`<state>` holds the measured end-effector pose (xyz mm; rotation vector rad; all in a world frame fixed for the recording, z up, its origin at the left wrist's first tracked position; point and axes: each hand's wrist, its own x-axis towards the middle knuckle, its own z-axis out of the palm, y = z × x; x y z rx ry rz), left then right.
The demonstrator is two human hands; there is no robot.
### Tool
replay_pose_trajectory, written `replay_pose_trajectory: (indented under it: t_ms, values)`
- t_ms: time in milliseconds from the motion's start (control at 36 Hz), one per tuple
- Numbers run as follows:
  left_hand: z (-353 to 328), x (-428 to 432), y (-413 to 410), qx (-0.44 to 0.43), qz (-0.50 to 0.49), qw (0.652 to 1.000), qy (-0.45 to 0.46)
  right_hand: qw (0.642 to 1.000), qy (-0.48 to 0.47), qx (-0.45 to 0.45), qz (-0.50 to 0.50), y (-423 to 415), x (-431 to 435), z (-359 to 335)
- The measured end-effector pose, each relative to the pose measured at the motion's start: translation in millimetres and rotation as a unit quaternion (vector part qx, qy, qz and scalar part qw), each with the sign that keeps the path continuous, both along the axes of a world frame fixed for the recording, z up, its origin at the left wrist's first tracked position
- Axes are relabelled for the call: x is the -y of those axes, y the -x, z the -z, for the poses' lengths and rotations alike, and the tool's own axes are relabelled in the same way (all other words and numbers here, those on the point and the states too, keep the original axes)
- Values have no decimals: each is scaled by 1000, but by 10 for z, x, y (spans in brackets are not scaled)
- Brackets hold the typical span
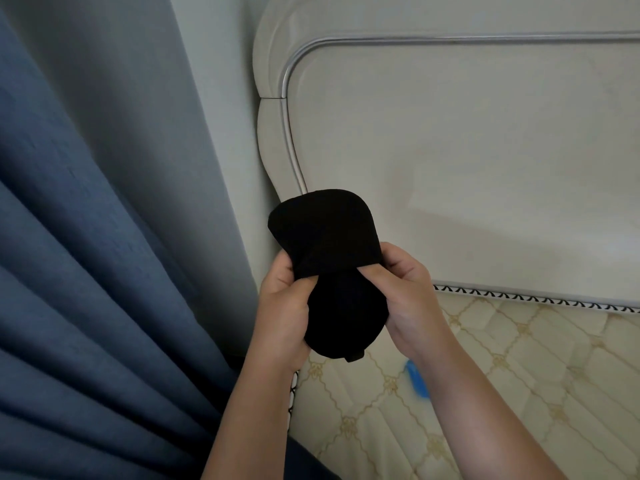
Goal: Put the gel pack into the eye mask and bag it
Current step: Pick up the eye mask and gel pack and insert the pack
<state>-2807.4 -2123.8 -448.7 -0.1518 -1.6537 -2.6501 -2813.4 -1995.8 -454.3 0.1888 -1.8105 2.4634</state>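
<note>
Both hands, my left hand point(284, 303) and my right hand point(412, 292), close around a black eye mask point(329, 258) held up in the air in front of me. Behind them the cream padded headboard point(467, 150) fills most of the upper right, edged by a silver trim line point(294, 109) that curves round its corner. Blue curtain point(86, 271) hangs in deep folds down the whole left side, with a strip of pale wall point(214, 98) between it and the headboard. Below the headboard lies the quilted mattress point(519, 368), cream with a gold diamond pattern, bare of any sheet. My two bare forearms rise from the bottom edge over its near corner.

The eye mask stands roughly upright between my hands, well above the mattress and touching nothing else. Its top lobe bulges free above my fingers, folded forward over the lower part; the lower lobe sits between my palms, and a small tab of fabric pokes out at the bottom. My left thumb and fingers pinch the mask's left edge at the fold, and my right thumb presses into the fabric at the fold on the right, the fingers curled behind it.

A small blue object point(417, 377), blurred, lies on the mattress just beside my right wrist; I cannot tell whether it is the gel pack.
</note>
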Motion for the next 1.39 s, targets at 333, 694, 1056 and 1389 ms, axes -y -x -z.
replay_pose_trajectory:
  t_ms: [333,694,1056,1389]
  values:
    - [162,-81,34,17,-12,1000,13,997,66,-23,-28,47,-294,190]
    - [342,-331,133,43,3,998,40,989,113,83,44,209,-794,627]
    - [591,-641,291,70,23,994,82,957,35,258,125,247,-1183,1505]
    - [673,-738,418,97,25,990,98,867,35,464,178,4,-1255,2387]
